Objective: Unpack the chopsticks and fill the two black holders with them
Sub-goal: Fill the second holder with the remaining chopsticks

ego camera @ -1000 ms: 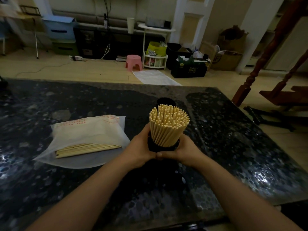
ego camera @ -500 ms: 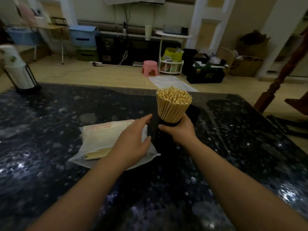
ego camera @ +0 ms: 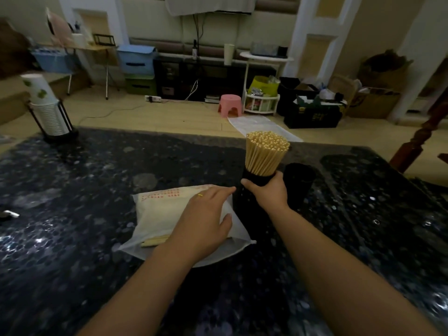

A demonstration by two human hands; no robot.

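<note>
My right hand [ego camera: 268, 194] grips a black holder [ego camera: 257, 179] packed full of pale wooden chopsticks [ego camera: 265, 152], standing upright on the dark table. To its right stands a second black holder [ego camera: 299, 180], apparently without chopsticks. My left hand [ego camera: 206, 220] lies flat, fingers straight, on a white plastic chopstick bag [ego camera: 160, 214] with red print. A few chopsticks [ego camera: 155, 241] show inside the bag's near end, partly hidden under my hand.
The dark speckled stone table [ego camera: 72, 214] fills the foreground. A stack of paper cups in a black wire stand [ego camera: 49, 110] sits at the far left corner. A small pale object [ego camera: 8, 214] lies at the left edge. Beyond the table are a pink stool [ego camera: 230, 105] and boxes.
My left hand left the full holder and moved left onto the bag. My right hand carried the full holder away from me, beside the second holder. The view tilted up.
</note>
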